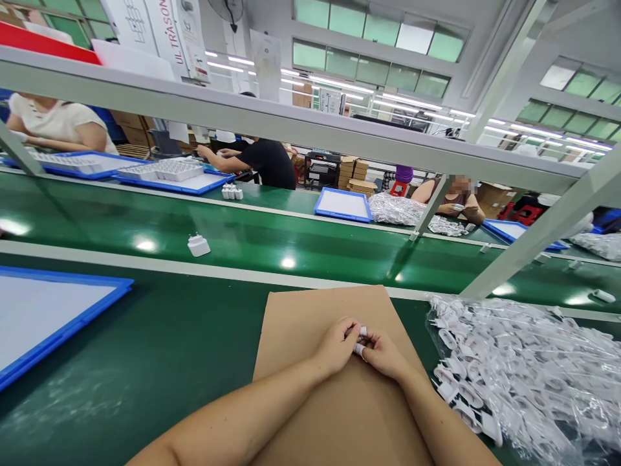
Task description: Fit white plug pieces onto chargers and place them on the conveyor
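Note:
My left hand (pixel 336 346) and my right hand (pixel 384 354) meet above a flat brown cardboard sheet (pixel 320 330). Between their fingertips is a small white plastic part (pixel 359 340), mostly hidden by my fingers, and I cannot tell its exact kind. Both forearms rest over the cardboard. To the right of my right hand lies a clear plastic bag (pixel 509 375) heaped with white plastic pieces, a little apart from the hand.
A blue-framed white tray (pixel 48 317) lies on the green bench at left. Beyond a grey metal rail (pixel 272 123), a green conveyor belt (pixel 291 243) carries a white plug charger (pixel 198 245). Co-workers (pixel 264 162) sit farther off among blue trays and cartons.

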Demonstrator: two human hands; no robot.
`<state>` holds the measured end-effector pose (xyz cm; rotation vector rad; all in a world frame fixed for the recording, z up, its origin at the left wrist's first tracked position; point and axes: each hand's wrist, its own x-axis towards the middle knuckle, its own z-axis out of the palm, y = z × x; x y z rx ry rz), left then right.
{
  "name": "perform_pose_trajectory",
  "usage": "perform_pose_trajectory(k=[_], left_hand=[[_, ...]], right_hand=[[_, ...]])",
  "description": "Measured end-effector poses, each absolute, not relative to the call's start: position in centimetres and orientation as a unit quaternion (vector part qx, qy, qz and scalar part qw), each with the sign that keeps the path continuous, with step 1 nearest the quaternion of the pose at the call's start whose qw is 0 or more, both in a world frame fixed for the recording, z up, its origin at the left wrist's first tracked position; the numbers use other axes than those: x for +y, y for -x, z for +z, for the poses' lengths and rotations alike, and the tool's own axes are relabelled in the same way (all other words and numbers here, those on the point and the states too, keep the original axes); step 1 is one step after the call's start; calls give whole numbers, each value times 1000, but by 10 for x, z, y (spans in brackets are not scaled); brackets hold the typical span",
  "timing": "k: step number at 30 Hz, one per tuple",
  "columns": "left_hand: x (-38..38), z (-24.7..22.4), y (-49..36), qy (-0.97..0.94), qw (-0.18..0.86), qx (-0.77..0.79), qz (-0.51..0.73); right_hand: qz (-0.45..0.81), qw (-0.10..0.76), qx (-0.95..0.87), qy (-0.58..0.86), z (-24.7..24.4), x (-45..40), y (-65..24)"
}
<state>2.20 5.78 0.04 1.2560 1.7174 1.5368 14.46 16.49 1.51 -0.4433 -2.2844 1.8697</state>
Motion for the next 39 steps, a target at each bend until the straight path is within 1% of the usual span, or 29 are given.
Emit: perform_pose_trajectory(k=[39], left_hand=[[57,0,-22,-469,246,626,572]], right_hand=[[621,81,-765,150,20,162,-144]])
